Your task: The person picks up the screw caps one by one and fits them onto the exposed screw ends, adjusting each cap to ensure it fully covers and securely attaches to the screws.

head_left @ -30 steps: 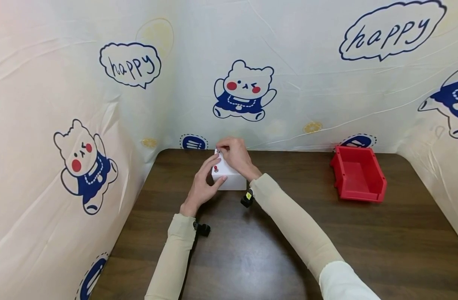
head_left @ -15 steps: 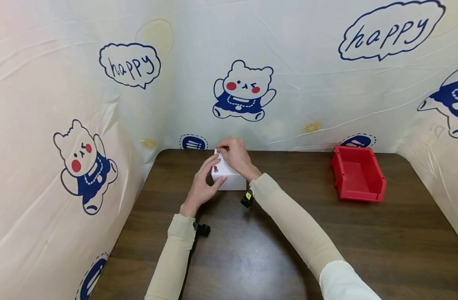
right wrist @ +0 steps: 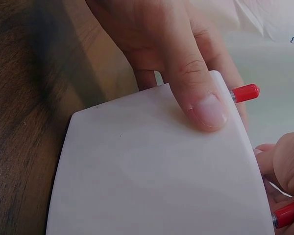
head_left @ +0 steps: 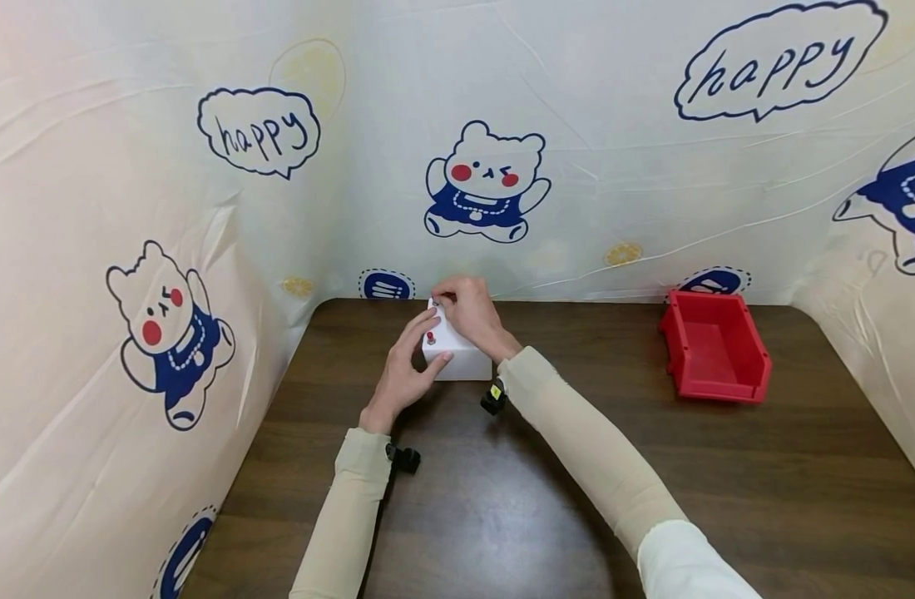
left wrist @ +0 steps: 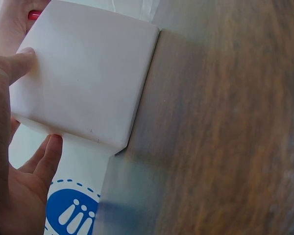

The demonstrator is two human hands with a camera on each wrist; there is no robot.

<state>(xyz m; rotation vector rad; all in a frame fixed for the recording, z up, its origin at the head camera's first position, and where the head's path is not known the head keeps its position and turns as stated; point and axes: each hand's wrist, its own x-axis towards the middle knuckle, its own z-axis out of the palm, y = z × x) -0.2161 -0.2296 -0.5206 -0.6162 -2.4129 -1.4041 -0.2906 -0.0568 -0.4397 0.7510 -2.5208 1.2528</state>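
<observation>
A white box (head_left: 457, 358) with red-capped toggle switches on its top stands at the far side of the table. My left hand (head_left: 405, 374) grips its left side, thumb (right wrist: 208, 110) on the front face and fingers on the side and top edge. One toggle switch (right wrist: 246, 93) juts up near that thumb; a second red switch (right wrist: 289, 213) shows lower in the right wrist view, in front of my right hand (right wrist: 289, 164). Across the top of the box, the right thumb and index finger pinch a small switch at the back left corner. Its cap is mostly hidden by the fingers.
A red open-fronted bin (head_left: 715, 345) sits on the right of the dark wooden table (head_left: 577, 466). Behind and beside the table hangs a pale printed cloth (head_left: 607, 100). A black wrist camera (head_left: 405, 457) is strapped to each wrist.
</observation>
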